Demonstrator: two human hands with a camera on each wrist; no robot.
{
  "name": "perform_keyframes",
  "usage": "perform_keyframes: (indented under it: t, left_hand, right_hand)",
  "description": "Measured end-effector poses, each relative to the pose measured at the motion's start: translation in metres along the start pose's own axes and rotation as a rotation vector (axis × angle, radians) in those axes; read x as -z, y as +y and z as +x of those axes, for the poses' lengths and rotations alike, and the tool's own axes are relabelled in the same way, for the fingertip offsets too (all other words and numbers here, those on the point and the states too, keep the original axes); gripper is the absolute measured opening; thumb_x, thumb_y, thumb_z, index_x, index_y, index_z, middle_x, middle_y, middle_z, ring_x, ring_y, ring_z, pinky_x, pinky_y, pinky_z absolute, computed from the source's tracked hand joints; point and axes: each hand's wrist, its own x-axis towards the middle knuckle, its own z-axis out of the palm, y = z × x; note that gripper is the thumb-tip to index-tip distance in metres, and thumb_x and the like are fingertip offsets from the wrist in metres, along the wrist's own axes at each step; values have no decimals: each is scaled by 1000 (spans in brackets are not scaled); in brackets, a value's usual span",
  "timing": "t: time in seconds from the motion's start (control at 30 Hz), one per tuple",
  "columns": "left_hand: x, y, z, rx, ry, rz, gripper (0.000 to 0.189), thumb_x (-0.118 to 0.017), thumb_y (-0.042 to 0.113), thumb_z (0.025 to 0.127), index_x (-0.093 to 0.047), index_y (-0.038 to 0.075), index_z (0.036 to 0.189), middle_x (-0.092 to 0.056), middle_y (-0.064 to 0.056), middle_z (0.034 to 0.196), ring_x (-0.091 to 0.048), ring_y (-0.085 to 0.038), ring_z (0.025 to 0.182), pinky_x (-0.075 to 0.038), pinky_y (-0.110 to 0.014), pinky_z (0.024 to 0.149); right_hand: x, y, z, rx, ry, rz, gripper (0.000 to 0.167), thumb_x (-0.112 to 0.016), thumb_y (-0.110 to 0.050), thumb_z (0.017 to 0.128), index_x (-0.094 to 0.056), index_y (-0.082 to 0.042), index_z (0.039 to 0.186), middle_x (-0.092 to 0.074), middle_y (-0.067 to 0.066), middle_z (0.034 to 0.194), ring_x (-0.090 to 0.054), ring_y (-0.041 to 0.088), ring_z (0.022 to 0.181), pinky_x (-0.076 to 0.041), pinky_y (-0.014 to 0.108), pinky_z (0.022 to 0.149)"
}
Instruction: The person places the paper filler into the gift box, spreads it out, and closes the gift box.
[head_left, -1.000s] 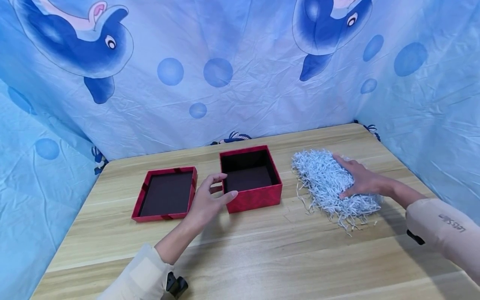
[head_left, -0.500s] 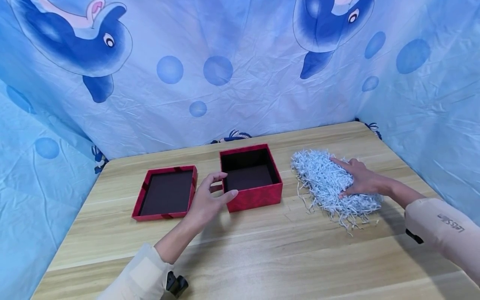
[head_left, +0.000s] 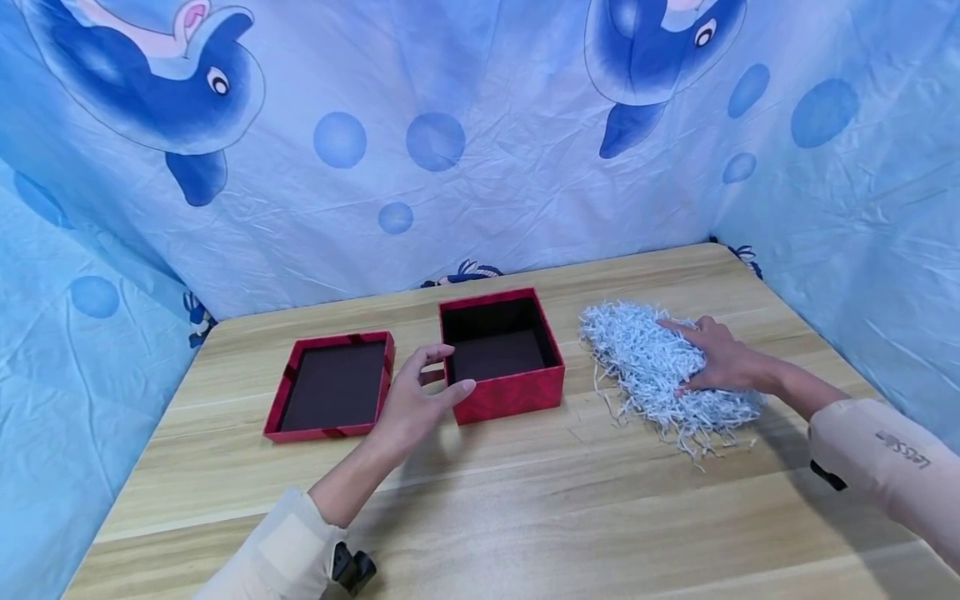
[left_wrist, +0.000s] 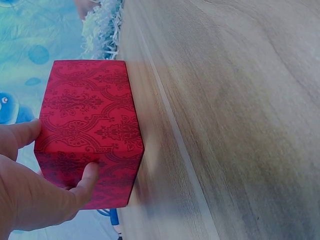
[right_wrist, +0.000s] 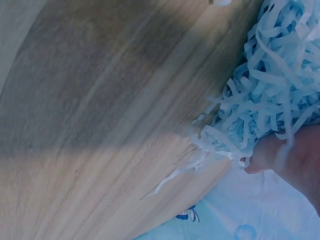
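Observation:
An open red box [head_left: 510, 396] with a dark inside stands mid-table. In the left wrist view, a dark red ornamental pattern covers its sides. My left hand [head_left: 416, 404] rests at its near left corner, thumb by the front face and the other fingers against the left side, thumb and index spread apart. A heap of pale blue shredded paper [head_left: 637, 354] lies to the right. My right hand [head_left: 727, 358] grips this heap from the right, thumb at the near side and index across the top. In the right wrist view, strands hang over the thumb [right_wrist: 267, 152].
The matching red lid [head_left: 333, 387] lies left of the box, its dark inside facing up. Loose strands lie at the near side of the heap. Behind the wooden table [head_left: 525, 517] hangs a blue curtain [head_left: 510, 208] with printed dolphins.
My right index finger has shifted slightly on the shredded paper, and the heap has moved very slightly left. My left hand, the box and the lid stay in place.

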Motion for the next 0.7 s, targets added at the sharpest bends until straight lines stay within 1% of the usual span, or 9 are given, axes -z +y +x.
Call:
perform_keyframes:
  t: [0.1,0.17,0.3,0.4,0.47,0.6,0.67,0.7]
  left_hand:
    - [0,0,1,2,3,2,62,-77,23,83,-46,16,136,-42,-8,143,-44,-31,128,-48,-46,97]
    - [0,-1,1,1,3,2,61,-77,23,83,-47,16,136,-42,-9,142,-44,-31,127,-48,-46,97]
    - [0,-1,1,-4,3,6,60,-77,24,83,-48,15,134,-44,-9,140,-46,-30,126,-49,-44,96]
    - [0,-1,1,-7,5,14,60,-77,25,82,-49,15,134,-45,-7,139,-46,-30,125,-50,-44,95]
    - [0,-1,1,-7,7,19,59,-77,25,82,-49,16,134,-45,-5,138,-46,-29,125,-50,-44,95]
    - [0,-1,1,-12,7,20,58,-77,25,82,-49,17,132,-45,-4,138,-46,-29,125,-50,-44,95]
    - [0,-1,0,-17,5,18,58,-77,25,82,-49,17,132,-45,-5,139,-46,-30,125,-49,-44,95]
    - [0,0,0,-19,4,16,57,-77,25,83,-49,17,132,-45,-6,139,-46,-30,125,-49,-44,96]
  right_hand:
    - [0,-1,1,0,7,6,101,-89,-20,65,-32,1,146,-36,14,94,-30,25,84,-31,34,68]
    - [0,-2,1,9,17,7,98,-89,-16,63,-36,1,144,-35,12,91,-29,24,83,-31,33,67]
    - [-1,-1,2,33,37,9,91,-88,-6,61,-41,3,139,-36,9,88,-30,22,81,-34,32,67]
    - [-1,-1,1,24,38,27,87,-85,0,62,-43,4,138,-38,9,87,-31,21,79,-37,30,66]
    - [0,-2,1,2,31,47,84,-84,2,64,-43,5,138,-40,11,90,-34,21,80,-40,30,67]
    - [1,-2,0,-51,23,82,80,-83,-1,68,-44,6,137,-46,14,98,-41,22,85,-45,33,73]
    - [1,-2,0,-80,16,106,79,-83,-3,70,-44,7,138,-46,19,103,-45,25,87,-47,39,77]
    - [1,-1,0,-94,10,120,78,-82,-3,71,-42,8,138,-46,24,108,-48,32,92,-49,44,80]
